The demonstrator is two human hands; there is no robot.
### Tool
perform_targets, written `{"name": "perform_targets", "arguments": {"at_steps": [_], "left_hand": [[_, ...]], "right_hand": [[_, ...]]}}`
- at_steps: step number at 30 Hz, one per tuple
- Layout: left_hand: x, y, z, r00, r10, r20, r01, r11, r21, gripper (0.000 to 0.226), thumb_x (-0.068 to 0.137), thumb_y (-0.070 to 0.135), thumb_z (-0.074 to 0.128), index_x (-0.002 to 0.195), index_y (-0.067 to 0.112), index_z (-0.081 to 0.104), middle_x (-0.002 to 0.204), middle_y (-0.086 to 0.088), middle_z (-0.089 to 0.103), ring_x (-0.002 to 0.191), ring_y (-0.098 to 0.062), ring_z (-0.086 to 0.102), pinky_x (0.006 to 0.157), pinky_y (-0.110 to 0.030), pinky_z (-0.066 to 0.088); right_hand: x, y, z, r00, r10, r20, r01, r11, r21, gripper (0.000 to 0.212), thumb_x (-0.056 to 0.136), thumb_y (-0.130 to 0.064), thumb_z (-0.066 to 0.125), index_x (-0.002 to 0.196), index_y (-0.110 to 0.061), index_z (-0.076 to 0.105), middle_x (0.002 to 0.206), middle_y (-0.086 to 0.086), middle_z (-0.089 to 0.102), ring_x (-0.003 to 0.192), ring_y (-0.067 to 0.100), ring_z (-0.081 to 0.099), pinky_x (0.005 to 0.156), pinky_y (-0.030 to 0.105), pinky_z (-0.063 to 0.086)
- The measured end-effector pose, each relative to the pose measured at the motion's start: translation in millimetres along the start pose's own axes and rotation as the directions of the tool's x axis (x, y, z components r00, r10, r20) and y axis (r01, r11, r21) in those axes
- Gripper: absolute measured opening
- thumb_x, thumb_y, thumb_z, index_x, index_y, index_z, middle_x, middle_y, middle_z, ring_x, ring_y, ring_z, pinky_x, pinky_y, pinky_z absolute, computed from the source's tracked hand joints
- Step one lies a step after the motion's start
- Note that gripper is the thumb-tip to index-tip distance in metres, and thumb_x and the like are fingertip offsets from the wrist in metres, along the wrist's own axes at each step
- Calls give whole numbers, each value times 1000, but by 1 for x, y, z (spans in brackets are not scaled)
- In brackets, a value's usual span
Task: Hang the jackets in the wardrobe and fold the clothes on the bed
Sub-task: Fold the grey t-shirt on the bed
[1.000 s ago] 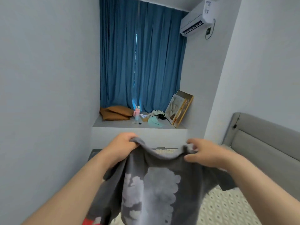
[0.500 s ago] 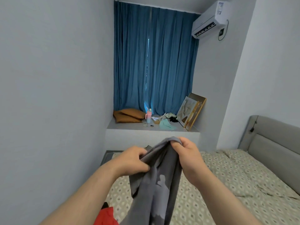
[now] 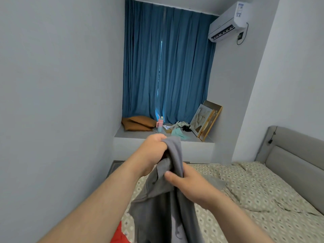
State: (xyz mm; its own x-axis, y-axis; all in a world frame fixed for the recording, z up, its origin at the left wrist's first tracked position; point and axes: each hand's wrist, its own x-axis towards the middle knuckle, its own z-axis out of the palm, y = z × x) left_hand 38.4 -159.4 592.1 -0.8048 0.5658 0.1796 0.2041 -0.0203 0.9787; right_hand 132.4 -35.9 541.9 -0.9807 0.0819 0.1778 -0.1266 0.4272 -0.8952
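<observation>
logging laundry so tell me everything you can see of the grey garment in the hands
The dark grey soft fabric garment is gathered into a narrow bunch, held above the patterned bed. The left hand grips its top end; the right hand grips it lower down. A stitched seam shows; its lower part leaves the frame.

My left grip (image 3: 154,151) holds the shirt (image 3: 157,213) above and beyond my right grip (image 3: 189,186), over the bed (image 3: 254,190), whose headboard (image 3: 294,155) stands at right; ahead, the ledge (image 3: 133,135) carries cushions (image 3: 138,123) left, a bottle (image 3: 159,125) midway and frames (image 3: 206,120) right, before the curtain (image 3: 168,67).
</observation>
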Motion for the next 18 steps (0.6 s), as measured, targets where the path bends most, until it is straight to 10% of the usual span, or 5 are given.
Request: {"name": "perform_targets", "arguments": {"at_steps": [3, 6, 9, 14, 18], "left_hand": [[0, 6, -5, 991, 62, 121, -31, 970, -242, 14, 92, -2, 53, 100, 5, 62, 87, -8, 64, 78, -17, 61, 65, -25, 52], [-8, -23, -21, 989, 67, 128, -6, 907, -421, 53, 76, 30, 70, 124, 9, 59, 119, -8, 65, 112, -21, 61, 94, -35, 48], [-28, -81, -21, 977, 3, 212, 51, 966, -252, 82, 62, 56, 76, 129, 13, 58, 127, -4, 66, 120, -18, 60, 102, -36, 45], [-49, -138, 1, 972, -105, 209, 102, 994, 26, 33, 68, 36, 78, 90, 14, 69, 79, 6, 74, 79, -9, 65, 70, -20, 49], [-43, -128, 0, 993, -106, 60, 114, 984, -135, 23, 97, 1, 53, 105, 12, 72, 103, -9, 75, 98, -25, 68, 92, -36, 51]], "right_hand": [[4, -3, -5, 971, -14, -238, 62, 979, 196, 13, 97, -27, 61, 102, -28, 73, 102, -7, 76, 101, 11, 70, 83, 26, 54], [7, -12, -19, 929, 76, -363, 87, 907, 412, 18, 96, -29, 61, 104, -19, 73, 103, 4, 76, 100, 21, 71, 86, 38, 55], [11, -26, -31, 890, 200, -410, 87, 808, 583, 22, 96, -35, 62, 104, -17, 72, 99, 9, 76, 93, 23, 74, 70, 33, 58], [15, -37, -43, 856, 306, -418, 99, 695, 712, 30, 97, -37, 60, 110, -12, 69, 100, 11, 76, 90, 24, 74, 68, 34, 59], [11, -32, -51, 831, 360, -424, 56, 703, 709, 24, 96, -35, 61, 104, -15, 72, 96, 8, 77, 85, 19, 75, 66, 31, 57]]}}
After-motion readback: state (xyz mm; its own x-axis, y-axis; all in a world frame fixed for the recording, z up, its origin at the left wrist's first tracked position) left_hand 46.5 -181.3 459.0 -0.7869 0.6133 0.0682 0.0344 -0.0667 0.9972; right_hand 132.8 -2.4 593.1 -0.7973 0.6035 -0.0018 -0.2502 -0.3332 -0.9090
